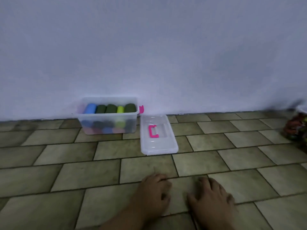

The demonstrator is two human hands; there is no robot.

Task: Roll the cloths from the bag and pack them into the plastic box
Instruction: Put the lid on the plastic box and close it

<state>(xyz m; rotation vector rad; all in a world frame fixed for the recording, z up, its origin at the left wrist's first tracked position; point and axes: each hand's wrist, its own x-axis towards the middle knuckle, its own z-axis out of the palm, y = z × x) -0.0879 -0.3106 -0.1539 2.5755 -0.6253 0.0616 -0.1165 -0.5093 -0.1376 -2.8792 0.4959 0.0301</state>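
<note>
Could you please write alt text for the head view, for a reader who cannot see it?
The left hand and right hand rest empty on a tiled floor. Ahead, against the wall, an open clear plastic box holds rolled cloths in blue, dark green and lime; its lid, with a pink handle, lies flat to its right.

A clear plastic box (pixel 106 114) holds cloth rolls (pixel 111 108) in blue, dark green and lime, with pink and blue showing below. Its clear lid (pixel 157 146) bears a pink handle (pixel 153 131). Both sit on olive-beige, brick-pattern floor tiles (pixel 83 176) against a pale lilac wall (pixel 149 47).
</note>
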